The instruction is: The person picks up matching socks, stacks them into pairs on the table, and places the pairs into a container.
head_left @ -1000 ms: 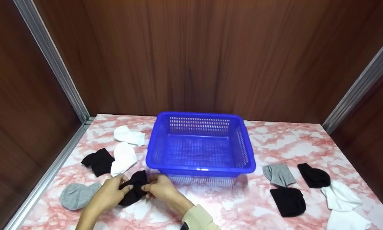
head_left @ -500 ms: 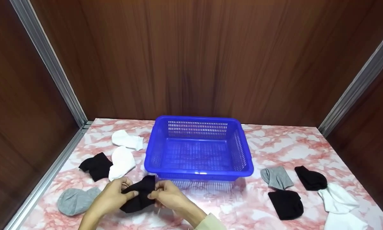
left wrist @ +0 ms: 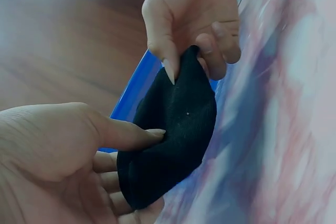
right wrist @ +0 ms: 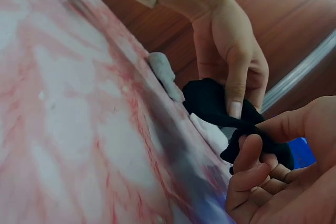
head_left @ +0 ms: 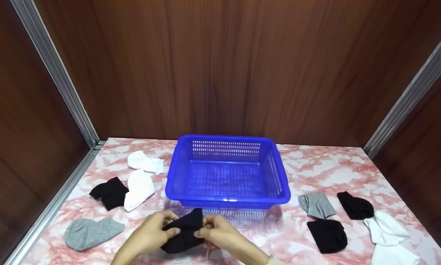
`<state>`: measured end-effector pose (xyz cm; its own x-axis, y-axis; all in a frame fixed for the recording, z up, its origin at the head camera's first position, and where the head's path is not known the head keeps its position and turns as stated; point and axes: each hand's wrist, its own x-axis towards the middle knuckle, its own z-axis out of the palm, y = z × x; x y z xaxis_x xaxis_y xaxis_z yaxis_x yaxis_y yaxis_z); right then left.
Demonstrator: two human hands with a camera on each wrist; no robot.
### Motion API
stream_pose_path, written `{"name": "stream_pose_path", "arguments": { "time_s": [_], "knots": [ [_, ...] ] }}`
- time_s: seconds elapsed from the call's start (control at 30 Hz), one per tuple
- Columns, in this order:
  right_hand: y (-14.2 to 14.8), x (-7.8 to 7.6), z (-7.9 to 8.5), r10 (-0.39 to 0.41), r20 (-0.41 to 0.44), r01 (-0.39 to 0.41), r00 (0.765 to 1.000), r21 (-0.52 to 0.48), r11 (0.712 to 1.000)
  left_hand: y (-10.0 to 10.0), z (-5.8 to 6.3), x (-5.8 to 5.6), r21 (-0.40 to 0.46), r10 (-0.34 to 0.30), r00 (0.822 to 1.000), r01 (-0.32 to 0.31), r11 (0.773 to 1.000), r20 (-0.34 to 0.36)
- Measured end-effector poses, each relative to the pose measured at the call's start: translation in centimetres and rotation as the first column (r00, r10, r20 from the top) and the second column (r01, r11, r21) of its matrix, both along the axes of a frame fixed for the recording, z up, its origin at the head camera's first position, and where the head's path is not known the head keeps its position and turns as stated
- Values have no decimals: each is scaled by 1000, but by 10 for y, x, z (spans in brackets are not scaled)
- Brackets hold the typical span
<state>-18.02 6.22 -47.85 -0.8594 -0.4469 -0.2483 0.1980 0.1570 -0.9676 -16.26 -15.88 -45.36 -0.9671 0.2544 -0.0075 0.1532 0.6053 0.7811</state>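
A black sock point(head_left: 185, 232) is stretched between both hands in front of the basket, just above the table. My left hand point(head_left: 152, 233) pinches its left end, thumb on top and fingers beneath, as the left wrist view shows. The right hand point(head_left: 220, 233) pinches the other end between thumb and fingers. In the left wrist view the sock point(left wrist: 173, 124) hangs as a folded, flattened piece. To the left of the hands lie a grey sock point(head_left: 91, 232), another black sock point(head_left: 112, 193) and two white socks, one nearer point(head_left: 139, 189) and one farther point(head_left: 145, 162).
A blue plastic basket point(head_left: 228, 200) stands in the middle of the marbled table. At the right lie a grey sock point(head_left: 318, 204), two black socks point(head_left: 327, 235) and white socks point(head_left: 386, 228). Dark wood panels point(head_left: 220, 73) enclose the back and sides.
Both hands have moved to the right with the black sock, drawing away from the grey sock, which now shows fully. The socks on the table and the basket stay in place.
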Motion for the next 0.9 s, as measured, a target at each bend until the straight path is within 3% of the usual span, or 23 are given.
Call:
{"name": "stream_pose_path", "arguments": {
  "time_s": [0.2,0.43,0.53,0.73,0.9],
  "knots": [
    [33,5,5,5,-51,-3,999,34,999,21,-4,-2,54,-109,994,107,993,26],
    [73,14,5,57,-142,-35,988,154,987,44,-12,1,68,-168,984,164,984,56],
    [85,18,0,95,-149,-66,984,187,980,51,-16,2,80,-195,977,189,979,83],
    [97,23,-9,108,-116,-79,987,225,971,58,-20,5,109,-220,954,202,973,205],
    [102,27,-6,93,-115,-55,989,297,953,61,-22,6,97,-232,947,215,972,221]
  ]
}}
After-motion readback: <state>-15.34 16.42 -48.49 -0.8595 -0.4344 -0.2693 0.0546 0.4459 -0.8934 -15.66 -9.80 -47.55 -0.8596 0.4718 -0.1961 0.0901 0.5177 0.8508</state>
